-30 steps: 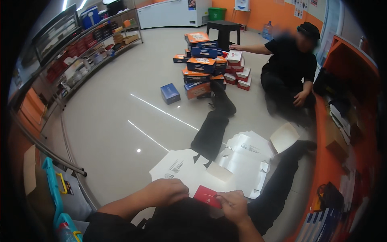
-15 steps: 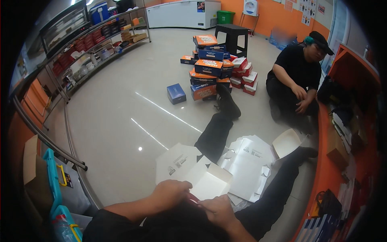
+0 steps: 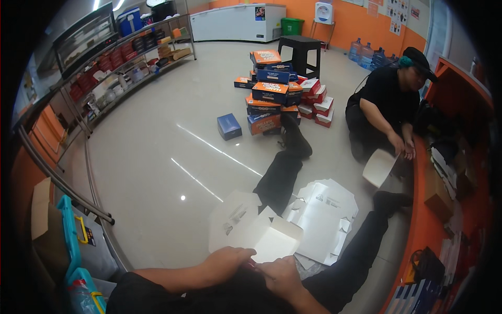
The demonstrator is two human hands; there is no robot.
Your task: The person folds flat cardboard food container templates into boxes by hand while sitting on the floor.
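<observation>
A partly folded white cardboard box (image 3: 276, 243) lies over my lap, its inside facing up and its flat lid panel (image 3: 232, 222) spread away to the left. My left hand (image 3: 232, 263) pinches the box's near edge, fingers closed. Close beside it, my right hand (image 3: 281, 275) grips the near corner of the same box. A little red outer side shows between the two hands. Between my outstretched legs, flat unfolded box blanks (image 3: 321, 217) lie stacked on the floor, right of the box.
A co-worker (image 3: 384, 104) sits at the right, holding a white box (image 3: 378, 168). Ahead stands a pile of orange and blue boxes (image 3: 269, 91), with red-white boxes (image 3: 321, 102) alongside and a black stool (image 3: 300, 52) behind. An orange shelf (image 3: 415, 209) borders the right; metal racks (image 3: 130, 57) the left.
The box in my hands has shifted slightly right, and its lid panel has tilted. The co-worker has reached forward and taken hold of the white box that stood near my right foot.
</observation>
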